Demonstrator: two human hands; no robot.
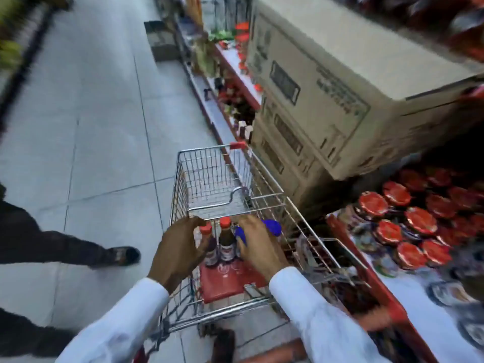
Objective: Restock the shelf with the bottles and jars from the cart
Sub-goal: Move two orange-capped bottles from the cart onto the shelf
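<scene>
Both hands reach into the cart point(264, 197): left hand point(180, 247) curls round a red-capped bottle point(209, 244), right hand point(258, 244) on another; firm each grip low, lift straight.

My sleeves point(125, 326) are white. The cart point(209, 174) is silver wire with a red seat flap point(225, 281) and red corner bumper point(238, 145). The bottles point(226, 242) are dark with orange-red caps. Shelf jars point(419, 221) have red lids. The cartons point(314, 100) are beige, the floor point(91, 127) pale grey tile.

Grocery shop: wire cart point(225, 176), stocked shelf point(372, 265) w/ jars point(419, 221), stacked cartons point(327, 82).
</scene>
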